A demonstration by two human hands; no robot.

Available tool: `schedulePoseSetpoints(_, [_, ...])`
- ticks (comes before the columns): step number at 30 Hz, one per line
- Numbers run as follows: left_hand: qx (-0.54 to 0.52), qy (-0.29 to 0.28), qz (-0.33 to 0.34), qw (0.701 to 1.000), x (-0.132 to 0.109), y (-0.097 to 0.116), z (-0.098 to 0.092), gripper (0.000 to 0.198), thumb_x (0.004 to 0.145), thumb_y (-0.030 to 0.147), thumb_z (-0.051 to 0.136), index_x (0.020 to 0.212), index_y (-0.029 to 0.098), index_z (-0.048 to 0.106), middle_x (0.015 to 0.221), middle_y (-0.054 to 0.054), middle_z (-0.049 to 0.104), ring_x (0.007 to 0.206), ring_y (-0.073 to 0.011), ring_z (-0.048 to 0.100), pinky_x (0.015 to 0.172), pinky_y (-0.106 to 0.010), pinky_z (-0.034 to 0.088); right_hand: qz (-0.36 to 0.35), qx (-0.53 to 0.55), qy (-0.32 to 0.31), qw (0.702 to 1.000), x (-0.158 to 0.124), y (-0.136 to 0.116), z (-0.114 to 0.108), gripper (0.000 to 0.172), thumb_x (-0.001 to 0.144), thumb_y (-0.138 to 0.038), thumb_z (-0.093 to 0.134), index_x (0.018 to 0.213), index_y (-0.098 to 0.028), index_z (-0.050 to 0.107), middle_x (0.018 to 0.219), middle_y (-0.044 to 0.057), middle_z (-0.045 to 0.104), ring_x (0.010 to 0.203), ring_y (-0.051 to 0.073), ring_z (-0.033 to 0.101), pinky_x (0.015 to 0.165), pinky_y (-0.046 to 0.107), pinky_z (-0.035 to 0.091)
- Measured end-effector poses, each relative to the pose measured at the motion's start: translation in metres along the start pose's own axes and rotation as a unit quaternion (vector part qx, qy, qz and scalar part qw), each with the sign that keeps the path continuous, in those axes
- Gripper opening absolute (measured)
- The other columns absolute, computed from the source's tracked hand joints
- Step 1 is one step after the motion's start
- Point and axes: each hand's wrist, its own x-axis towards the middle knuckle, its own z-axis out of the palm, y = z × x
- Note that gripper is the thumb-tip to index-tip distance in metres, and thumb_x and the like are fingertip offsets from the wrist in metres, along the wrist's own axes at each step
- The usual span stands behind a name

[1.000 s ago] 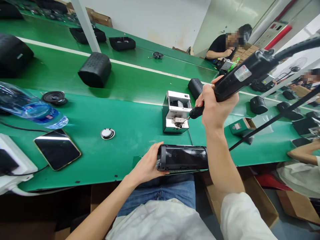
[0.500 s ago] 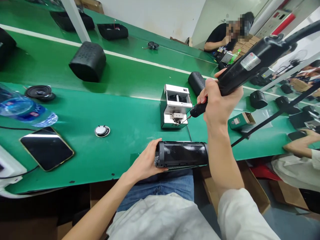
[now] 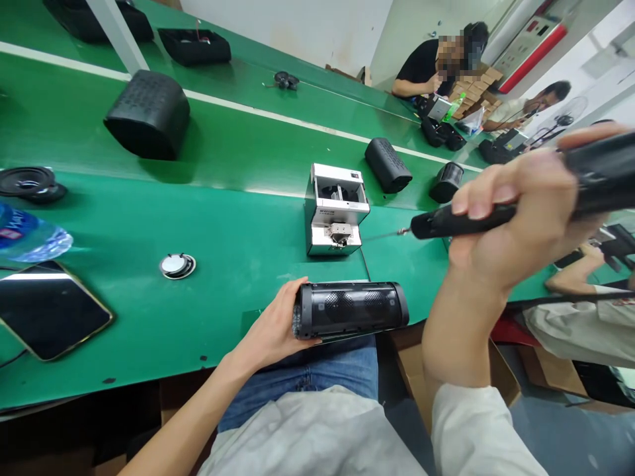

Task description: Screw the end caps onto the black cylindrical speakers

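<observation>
Head view: the left hand (image 3: 276, 322) has half-curled fingers gripping one end of a glossy, perforated, rounded speaker (image 3: 353, 309) at the green table's (image 3: 238, 258) near edge. The right hand's (image 3: 528, 210) fingers wrap a smooth, cylindrical driver (image 3: 605, 173). A boxy metal machine (image 3: 338, 207) holds indistinct dark contents.

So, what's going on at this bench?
A person's left hand grips the left end of a black cylindrical speaker at the near edge of the green bench. The right hand holds a black electric screwdriver, its thin bit pointing toward the silver screw feeder beyond the speaker. The bit is blurred, so whether it carries a screw is unclear. Off to the left lie a small round speaker driver and a phone.
</observation>
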Motion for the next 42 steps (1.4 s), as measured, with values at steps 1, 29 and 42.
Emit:
schedulePoseSetpoints(1, [0.001,-0.001,0.001,1.000,0.000,0.000,0.000,0.119,0.081,0.029,0.100,0.172,0.032,0.024,0.167,-0.020,0.052,0.157,-0.0453,0.058,0.128,-0.067,0.054,-0.062,-0.005,0.034,0.997,0.005,0.012,0.002,0.015,0.093,-0.020,0.064,0.099,-0.032,0.071,0.060,-0.010,0.036,0.042,0.006,0.042,0.042,0.020,0.040])
schedulePoseSetpoints(29, [-0.012,0.000,0.000,1.000,0.001,0.003,-0.001,0.121,0.079,0.028,0.102,0.172,0.032,0.025,0.169,-0.020,0.051,0.158,-0.0455,0.057,0.130,-0.067,0.052,0.096,-0.072,-0.079,0.990,-0.034,0.054,0.040,0.040,0.093,-0.061,0.085,0.097,-0.034,0.057,0.058,-0.013,0.043,0.040,0.010,0.038,0.040,0.031,0.036])
schedulePoseSetpoints(42, [-0.009,-0.003,0.000,1.000,0.001,0.003,-0.003,0.112,0.084,0.034,0.098,0.170,0.031,0.026,0.164,-0.018,0.054,0.156,-0.0436,0.059,0.129,-0.065,0.054,0.126,-0.081,-0.076,0.986,-0.003,-0.028,-0.025,0.022,0.074,-0.018,0.082,0.090,-0.027,0.069,0.053,-0.012,0.045,0.037,0.008,0.038,0.035,0.024,0.031])
